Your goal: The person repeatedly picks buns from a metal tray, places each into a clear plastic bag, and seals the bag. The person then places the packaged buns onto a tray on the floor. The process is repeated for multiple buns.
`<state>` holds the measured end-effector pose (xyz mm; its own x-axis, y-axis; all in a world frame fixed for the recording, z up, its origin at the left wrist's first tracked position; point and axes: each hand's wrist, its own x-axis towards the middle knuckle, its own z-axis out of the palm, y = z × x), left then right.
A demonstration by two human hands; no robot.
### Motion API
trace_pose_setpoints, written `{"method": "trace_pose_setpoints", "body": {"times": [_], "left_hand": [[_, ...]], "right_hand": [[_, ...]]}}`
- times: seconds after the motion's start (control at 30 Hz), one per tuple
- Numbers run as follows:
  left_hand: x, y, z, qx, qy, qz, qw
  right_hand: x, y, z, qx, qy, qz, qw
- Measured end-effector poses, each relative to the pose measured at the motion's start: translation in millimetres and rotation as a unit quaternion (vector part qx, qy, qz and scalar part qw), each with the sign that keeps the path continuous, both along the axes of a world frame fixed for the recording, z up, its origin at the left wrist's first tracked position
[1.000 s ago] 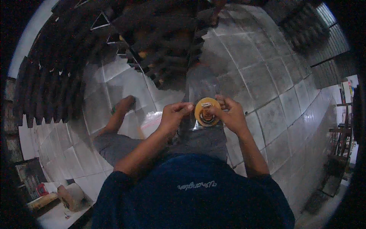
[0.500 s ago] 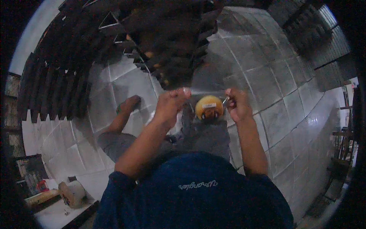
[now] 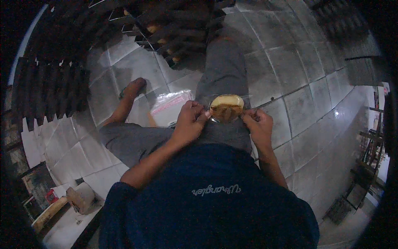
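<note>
A round bun [image 3: 226,107], pale yellow on top with a browned front, sits inside a clear plastic bag over my lap. My left hand [image 3: 191,120] pinches the bag's left side, its fingertips right against the bun. On the other side, my right hand [image 3: 258,123] has thumb and fingers closed on the right corner of the plastic. The bag's thin film is hard to make out against my grey trousers. Beside my left hand lies a pile of clear plastic bags [image 3: 169,108] with pink stripes.
Ahead stands a rack of dark trays [image 3: 174,31] with several more buns on it. Dark stacked trays [image 3: 49,91] rise at the left. At the lower left, a roll [image 3: 81,198] rests on a white surface. Grey tiles [image 3: 290,108] cover the floor.
Both hands have come slightly nearer my body and closer together. The bun has turned over, its labelled face out of sight. My head has shifted, bringing the striped bags into view.
</note>
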<state>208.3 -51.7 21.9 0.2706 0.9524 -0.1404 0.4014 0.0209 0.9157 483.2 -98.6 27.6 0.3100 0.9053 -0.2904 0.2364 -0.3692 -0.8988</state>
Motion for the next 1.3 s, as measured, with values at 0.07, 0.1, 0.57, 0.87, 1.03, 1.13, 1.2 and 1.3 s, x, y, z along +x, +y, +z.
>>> {"method": "trace_pose_setpoints", "body": {"times": [0.07, 0.1, 0.57, 0.87, 1.03, 1.13, 1.2, 1.3], "left_hand": [[5.5, 8.1, 0.4, 0.07, 0.054, -0.008, 0.996], [8.9, 12.1, 2.4, 0.09, 0.075, -0.009, 0.993], [-100.5, -24.3, -21.4, 0.148, 0.362, 0.005, 0.92], [-115.9, -32.6, -44.5, 0.277, 0.332, 0.022, 0.901], [-121.1, -45.8, -14.3, 0.295, 0.256, 0.012, 0.92], [-117.3, -63.6, 20.2, 0.319, 0.239, 0.038, 0.916], [-106.1, -65.1, 44.8, 0.168, 0.225, -0.002, 0.96], [-75.1, -36.6, 71.0, -0.149, 0.011, 0.012, 0.989]], "right_hand": [[8.6, 13.6, 2.3, 0.034, -0.032, -0.022, 0.999], [10.3, 22.0, 6.8, 0.051, -0.036, -0.045, 0.997], [-73.2, 250.5, 294.2, 0.643, -0.235, 0.225, 0.693], [-86.6, 379.3, 371.5, 0.609, -0.32, 0.265, 0.676], [-194.3, 170.2, 128.2, 0.219, -0.324, 0.672, 0.629], [-205.4, 102.7, 30.2, 0.003, -0.267, 0.715, 0.646], [-196.7, 110.3, 10.8, 0.06, -0.109, 0.576, 0.808], [-190.9, 144.1, 31.5, 0.008, 0.121, 0.345, 0.931]]}}
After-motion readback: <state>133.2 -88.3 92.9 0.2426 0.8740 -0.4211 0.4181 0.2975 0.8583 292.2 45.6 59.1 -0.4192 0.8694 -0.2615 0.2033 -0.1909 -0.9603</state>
